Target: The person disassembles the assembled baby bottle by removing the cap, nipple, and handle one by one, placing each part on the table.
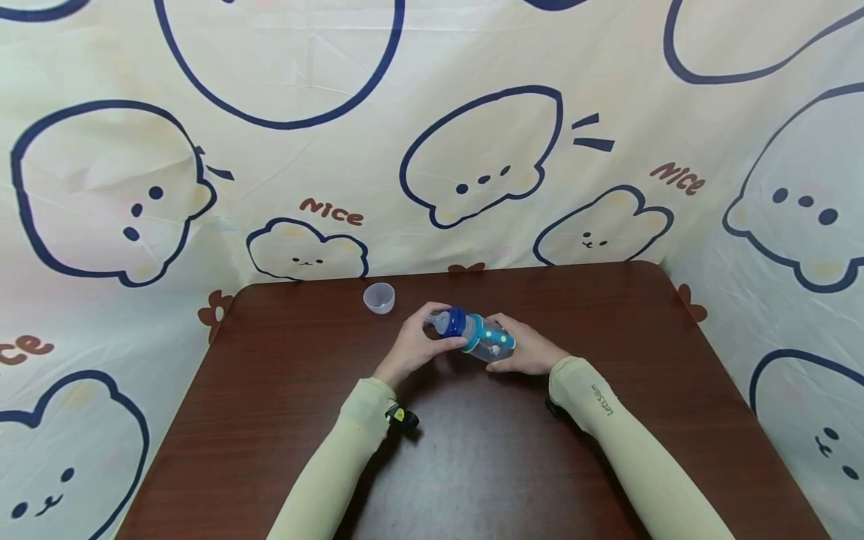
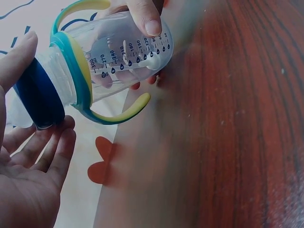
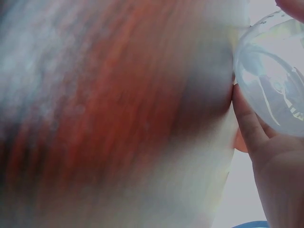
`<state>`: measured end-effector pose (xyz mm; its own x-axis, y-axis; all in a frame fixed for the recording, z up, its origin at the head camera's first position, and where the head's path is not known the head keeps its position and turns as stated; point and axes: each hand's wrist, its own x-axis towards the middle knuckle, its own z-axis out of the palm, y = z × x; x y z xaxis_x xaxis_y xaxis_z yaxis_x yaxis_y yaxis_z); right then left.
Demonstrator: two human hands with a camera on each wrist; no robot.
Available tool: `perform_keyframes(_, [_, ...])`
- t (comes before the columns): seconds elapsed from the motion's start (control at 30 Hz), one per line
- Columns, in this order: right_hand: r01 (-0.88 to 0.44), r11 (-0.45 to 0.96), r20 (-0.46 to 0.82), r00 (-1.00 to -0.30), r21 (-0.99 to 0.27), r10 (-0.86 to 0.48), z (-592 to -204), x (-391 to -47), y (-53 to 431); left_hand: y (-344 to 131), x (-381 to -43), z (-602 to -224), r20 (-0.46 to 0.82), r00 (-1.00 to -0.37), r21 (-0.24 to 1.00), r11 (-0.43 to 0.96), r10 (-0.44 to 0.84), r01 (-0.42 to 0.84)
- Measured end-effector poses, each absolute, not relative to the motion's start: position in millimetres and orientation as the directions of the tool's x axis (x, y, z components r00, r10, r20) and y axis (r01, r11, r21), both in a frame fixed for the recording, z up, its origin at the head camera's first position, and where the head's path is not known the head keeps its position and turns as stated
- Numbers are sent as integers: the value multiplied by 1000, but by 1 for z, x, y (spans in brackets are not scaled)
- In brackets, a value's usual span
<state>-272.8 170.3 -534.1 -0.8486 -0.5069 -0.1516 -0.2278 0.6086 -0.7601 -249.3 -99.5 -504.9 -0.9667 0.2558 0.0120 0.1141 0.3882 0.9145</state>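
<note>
A clear baby bottle (image 1: 491,348) is held tilted on its side above the table, its teat (image 1: 437,322) pointing left. My left hand (image 1: 417,339) grips its dark blue collar (image 2: 40,92), thumb on one side and fingertips on the other. At the base end, my right hand (image 1: 529,349) holds the bottle body, with fingers along its side in the right wrist view. A teal and yellow two-handled ring (image 2: 76,71) circles the bottle below the collar. Measuring marks run along the bottle wall, and a small pale piece shows inside near the base.
A small translucent cup-shaped cap (image 1: 379,298) stands near the table's far edge, left of the bottle. The brown wooden table (image 1: 270,420) meets a cloth backdrop (image 1: 472,247) printed with cartoon animals at the back and sides.
</note>
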Motion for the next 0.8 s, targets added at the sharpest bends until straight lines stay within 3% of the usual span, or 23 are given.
perform_keyframes(0.8, [-232, 617, -152, -850, -752, -505, -536, -275, 171, -117, -250, -489, 18, -976, 922, 375, 215, 99])
